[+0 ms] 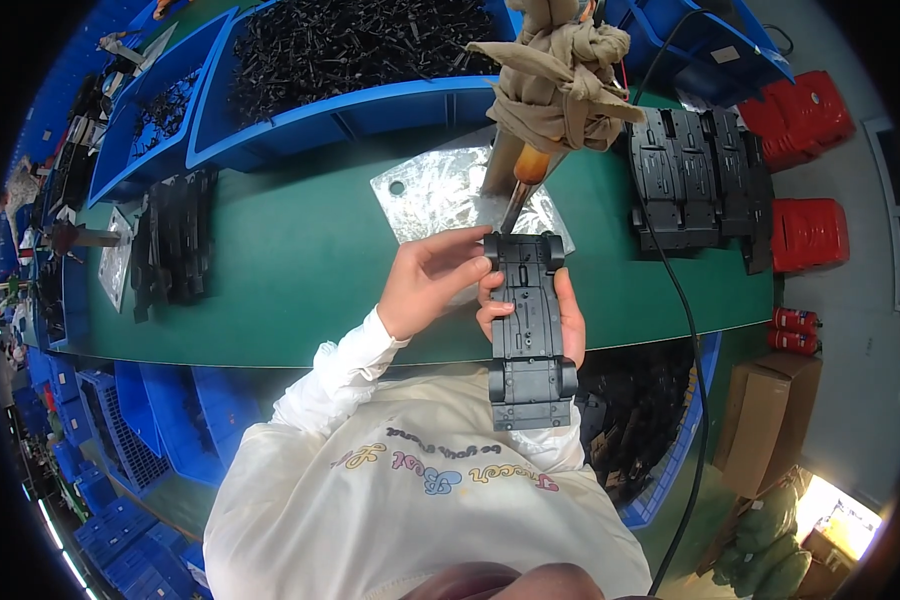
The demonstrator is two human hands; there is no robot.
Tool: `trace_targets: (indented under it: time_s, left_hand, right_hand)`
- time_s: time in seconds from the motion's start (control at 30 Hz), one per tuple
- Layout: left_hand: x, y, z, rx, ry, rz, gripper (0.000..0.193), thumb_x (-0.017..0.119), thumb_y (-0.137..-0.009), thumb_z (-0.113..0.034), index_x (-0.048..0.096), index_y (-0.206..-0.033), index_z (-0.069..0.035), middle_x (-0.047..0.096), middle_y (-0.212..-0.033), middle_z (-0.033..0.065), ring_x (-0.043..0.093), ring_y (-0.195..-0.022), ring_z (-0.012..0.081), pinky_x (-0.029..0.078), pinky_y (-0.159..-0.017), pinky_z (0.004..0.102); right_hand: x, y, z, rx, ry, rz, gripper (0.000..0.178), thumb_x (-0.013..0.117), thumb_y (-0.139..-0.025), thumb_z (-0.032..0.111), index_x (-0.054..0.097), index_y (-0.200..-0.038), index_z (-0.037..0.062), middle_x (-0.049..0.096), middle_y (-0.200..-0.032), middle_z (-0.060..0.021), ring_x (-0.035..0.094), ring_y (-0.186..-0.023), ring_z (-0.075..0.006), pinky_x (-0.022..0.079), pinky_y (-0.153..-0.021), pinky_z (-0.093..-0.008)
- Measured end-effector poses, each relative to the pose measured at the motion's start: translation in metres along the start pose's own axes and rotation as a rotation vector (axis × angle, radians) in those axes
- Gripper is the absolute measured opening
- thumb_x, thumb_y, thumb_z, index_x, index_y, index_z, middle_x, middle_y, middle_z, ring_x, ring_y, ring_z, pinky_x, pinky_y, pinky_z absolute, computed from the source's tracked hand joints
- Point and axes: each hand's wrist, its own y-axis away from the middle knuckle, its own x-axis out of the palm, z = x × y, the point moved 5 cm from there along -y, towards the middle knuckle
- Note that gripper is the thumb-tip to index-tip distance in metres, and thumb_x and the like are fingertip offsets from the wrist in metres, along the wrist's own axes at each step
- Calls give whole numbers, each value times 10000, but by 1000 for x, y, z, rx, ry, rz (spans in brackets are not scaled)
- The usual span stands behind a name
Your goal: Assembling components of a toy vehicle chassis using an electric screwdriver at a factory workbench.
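Note:
A long black plastic car chassis [527, 330] is held lengthwise in front of my chest, its moulded face with wheel arches turned up. My right hand [569, 318] is closed around its middle, with fingertips showing on the left edge and the palm hidden beneath. At the far left corner, my left hand [433, 278] grips the wheel arch between thumb and fingers. Whether it also holds a small part cannot be made out. Just beyond the far end, a soldering-iron-like tool [530, 170] points down, its top wrapped in beige cloth [560, 85]; contact with the chassis is unclear.
Blue bins [340, 120] of small black parts line the back of the green table [300, 290]. A silvery sheet [425, 190] lies under the tool. Stacked chassis [675, 175] stand at right, near a hanging black cable [692, 340]. More dark parts [175, 240] lie left.

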Motion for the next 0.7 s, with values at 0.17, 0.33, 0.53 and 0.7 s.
trace_targets:
  time_s: [0.17, 0.33, 0.53, 0.7]
  left_hand:
    - [0, 0, -1, -8, -5, -6, 392, 689, -899, -118, 616, -1264, 6, 658, -1026, 63, 598, -944, 113, 476, -900, 284]
    - [0, -1, 0, -13, 3, 10, 419, 706, -881, -142, 623, -1273, -19, 640, -1039, 86, 624, -974, 142, 487, -898, 290]
    - [-1, -1, 0, -18, 19, 11, 422, 706, -880, -134, 619, -1275, -15, 638, -1042, 87, 625, -977, 144, 488, -900, 290]
    - [0, -1, 0, -14, 16, 10, 421, 706, -880, -131, 620, -1275, -15, 642, -1046, 92, 627, -983, 149, 490, -904, 293]
  right_hand:
    - [-1, -1, 1, -17, 13, -28, 490, 552, -971, 370, 490, -1327, 39, 533, -1265, -174, 502, -1100, -282, 448, -797, -353]
    - [-2, 0, 2, -41, 30, -53, 550, 584, -950, 382, 458, -1351, 27, 501, -1272, -179, 480, -1098, -265, 444, -780, -338]
    - [1, 0, 0, -35, 25, -50, 553, 577, -954, 386, 455, -1355, 26, 497, -1280, -181, 476, -1102, -265, 444, -782, -340]
    - [-1, 0, 1, -38, 32, -38, 556, 575, -954, 387, 450, -1361, 30, 495, -1286, -184, 475, -1101, -266, 444, -784, -341]
